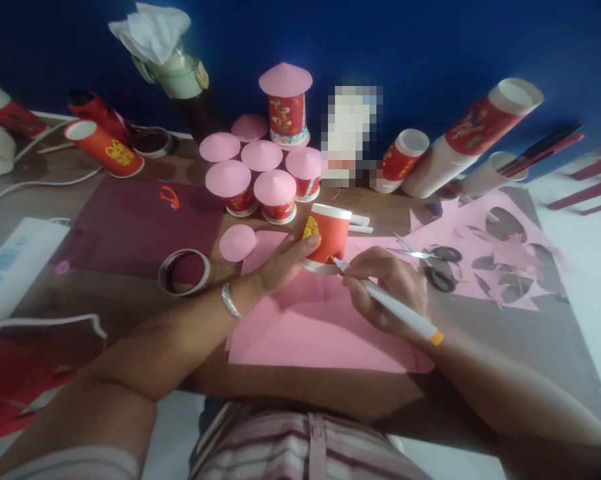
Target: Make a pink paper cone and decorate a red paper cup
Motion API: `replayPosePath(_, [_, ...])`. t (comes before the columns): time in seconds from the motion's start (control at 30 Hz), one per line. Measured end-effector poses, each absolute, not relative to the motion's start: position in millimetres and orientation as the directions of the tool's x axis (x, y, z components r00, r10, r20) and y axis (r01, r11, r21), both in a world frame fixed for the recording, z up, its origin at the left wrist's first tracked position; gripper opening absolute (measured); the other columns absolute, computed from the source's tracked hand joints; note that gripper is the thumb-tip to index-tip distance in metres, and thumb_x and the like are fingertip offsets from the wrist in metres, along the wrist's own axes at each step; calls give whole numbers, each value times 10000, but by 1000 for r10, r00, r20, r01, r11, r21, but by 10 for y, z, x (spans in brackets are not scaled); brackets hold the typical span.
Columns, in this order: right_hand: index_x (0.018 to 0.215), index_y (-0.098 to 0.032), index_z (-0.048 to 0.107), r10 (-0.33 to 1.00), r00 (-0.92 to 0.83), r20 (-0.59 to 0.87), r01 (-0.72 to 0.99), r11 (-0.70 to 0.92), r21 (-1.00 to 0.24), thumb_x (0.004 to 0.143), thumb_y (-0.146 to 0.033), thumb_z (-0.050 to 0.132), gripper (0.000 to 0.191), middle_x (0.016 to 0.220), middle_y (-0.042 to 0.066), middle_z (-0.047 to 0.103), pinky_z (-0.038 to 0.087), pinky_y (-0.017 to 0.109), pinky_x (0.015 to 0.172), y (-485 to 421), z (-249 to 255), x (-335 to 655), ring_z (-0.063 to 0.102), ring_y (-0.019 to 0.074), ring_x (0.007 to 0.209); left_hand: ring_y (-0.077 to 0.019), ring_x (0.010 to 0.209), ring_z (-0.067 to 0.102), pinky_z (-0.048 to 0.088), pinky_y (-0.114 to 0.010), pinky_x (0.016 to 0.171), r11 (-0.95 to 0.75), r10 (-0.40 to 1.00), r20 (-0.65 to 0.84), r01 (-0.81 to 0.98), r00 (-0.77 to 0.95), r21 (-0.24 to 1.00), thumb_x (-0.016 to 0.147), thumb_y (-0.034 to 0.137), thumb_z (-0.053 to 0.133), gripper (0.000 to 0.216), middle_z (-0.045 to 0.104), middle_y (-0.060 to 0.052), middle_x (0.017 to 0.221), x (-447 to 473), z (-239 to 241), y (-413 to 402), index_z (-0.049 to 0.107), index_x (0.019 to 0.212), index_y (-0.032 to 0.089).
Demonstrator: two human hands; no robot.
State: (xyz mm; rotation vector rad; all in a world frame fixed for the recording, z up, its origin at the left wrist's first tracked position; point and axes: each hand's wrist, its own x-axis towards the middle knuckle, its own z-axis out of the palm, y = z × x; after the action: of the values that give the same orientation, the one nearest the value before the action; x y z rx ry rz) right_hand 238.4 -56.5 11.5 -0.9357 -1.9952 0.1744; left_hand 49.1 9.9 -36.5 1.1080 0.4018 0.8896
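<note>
My left hand (283, 263) grips a red paper cup (330, 233) standing upside down on a pink paper sheet (315, 327). In my right hand (388, 287) is a white pen (395, 307) with an orange end, held like a pencil. Its tip touches the cup's rim at the paper. A silver bracelet sits on my left wrist.
Several red cups with pink cone lids (263, 177) cluster behind, one tall one (285, 107) at the back. A loose pink cone (237, 242) and a tape roll (184, 272) lie left. Scissors (433, 260) rest on cut pink scraps (500, 260) at right. Stacked cup sleeves (475, 133) lean against the blue wall.
</note>
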Motion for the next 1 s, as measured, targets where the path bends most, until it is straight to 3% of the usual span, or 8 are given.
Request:
replayPosePath(0.47, [953,-225,591,680,-307,666,540,701,-466,938,-150,636,89,792,17,729,578,247,555,-581,148,2368,723,147,662,-230,912,713,612,-430,897,220,797,122,-473,592,853,993,485,614,349,695,-76,1039,503,-322,86,647,1209,213])
replayPosePath(1.0, [963,-239,579,689,-316,652,546,694,-469,941,-144,631,110,796,18,727,580,250,557,-588,156,2371,720,149,664,-226,893,699,611,-421,887,227,802,98,-453,589,862,974,529,625,367,690,-68,987,512,-301,73,655,1152,209])
